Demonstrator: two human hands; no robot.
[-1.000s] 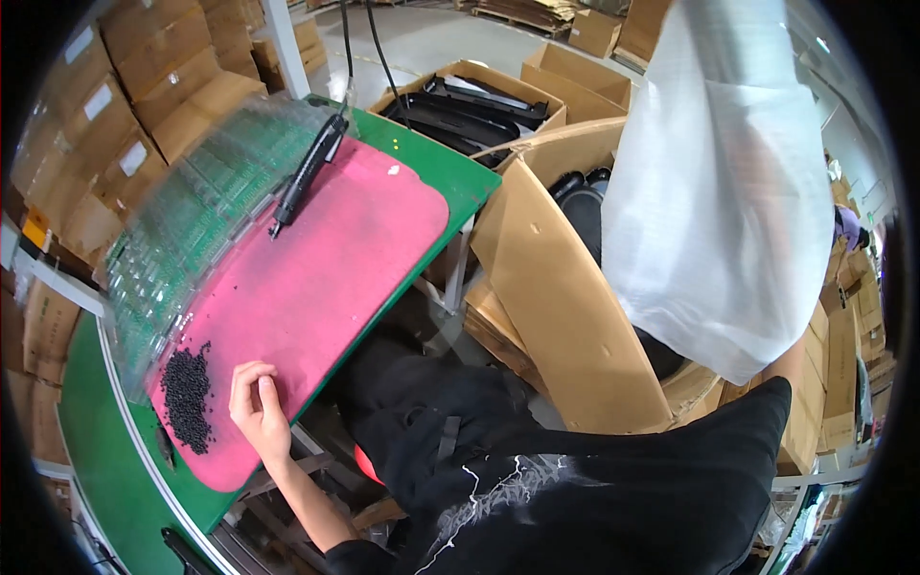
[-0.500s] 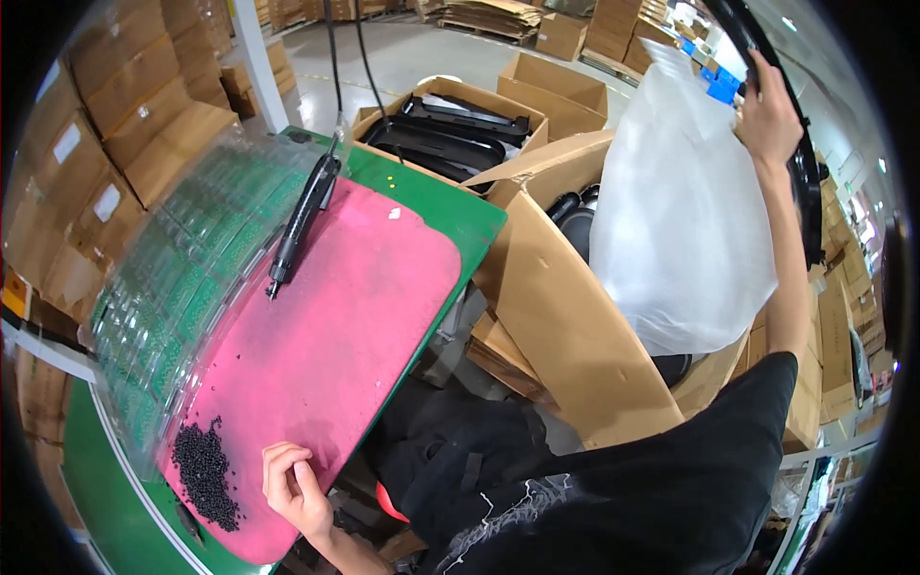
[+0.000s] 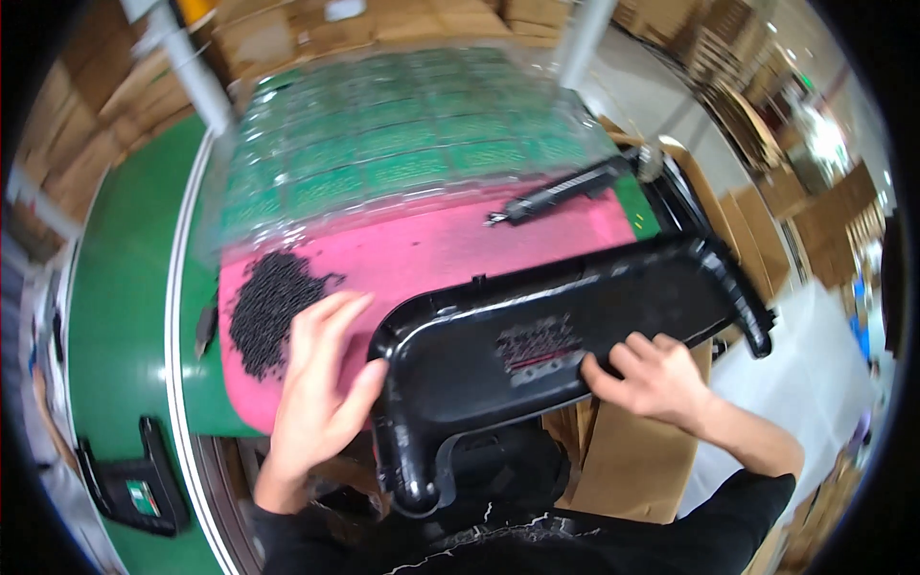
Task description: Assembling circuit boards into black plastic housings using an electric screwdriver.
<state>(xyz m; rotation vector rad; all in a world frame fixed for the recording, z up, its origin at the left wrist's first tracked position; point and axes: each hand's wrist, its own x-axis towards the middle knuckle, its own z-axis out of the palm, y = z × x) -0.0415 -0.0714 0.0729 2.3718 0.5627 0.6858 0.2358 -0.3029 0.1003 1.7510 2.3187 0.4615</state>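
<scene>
A long black plastic housing (image 3: 460, 374) with rounded, turned-in ends hangs tilted over the pink mat (image 3: 383, 259) and its near edge. My right hand (image 3: 656, 383) is closed on its near rim, thumb over the inner face. Beside its left end my left hand (image 3: 321, 402) is open, fingers spread and thumb at or just off the rim; contact is hard to tell. Left of the housing lies a pile of small black screws (image 3: 273, 311). Beyond it rests a black electric screwdriver (image 3: 561, 192).
Clear plastic trays (image 3: 383, 134) of green circuit boards cover the far side. Left runs a green belt (image 3: 134, 287) carrying another black housing (image 3: 139, 494) with a green board; another person's arm (image 3: 53, 422) reaches there. Right stand an open carton (image 3: 637, 460) and white foam wrap (image 3: 786, 393).
The view has swung left toward the mat. My right hand has brought the black housing from the far right to over the mat. My left hand has come up beside its left end.
</scene>
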